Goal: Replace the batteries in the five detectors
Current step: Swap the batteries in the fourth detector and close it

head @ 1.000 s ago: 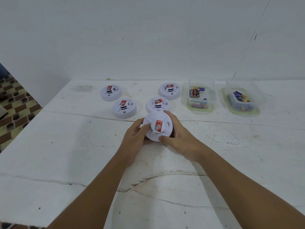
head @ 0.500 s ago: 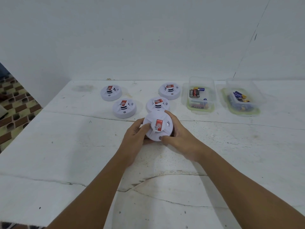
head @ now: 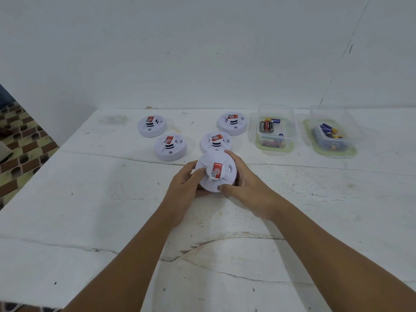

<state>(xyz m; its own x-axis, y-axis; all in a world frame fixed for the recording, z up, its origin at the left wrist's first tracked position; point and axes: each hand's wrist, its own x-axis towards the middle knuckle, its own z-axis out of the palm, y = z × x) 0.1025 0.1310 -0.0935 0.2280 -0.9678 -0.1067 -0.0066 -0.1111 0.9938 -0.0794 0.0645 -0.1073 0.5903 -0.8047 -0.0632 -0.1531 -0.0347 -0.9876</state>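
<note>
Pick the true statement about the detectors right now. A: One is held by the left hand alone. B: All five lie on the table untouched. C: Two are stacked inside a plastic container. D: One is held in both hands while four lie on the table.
D: the left hand and the right hand both grip the held detector, while four others lie on the table behind it.

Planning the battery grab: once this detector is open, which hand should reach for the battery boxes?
Probably the right hand. Both hands hold the detector, but both battery boxes sit far right on the table; the left hand would cross over.
</note>
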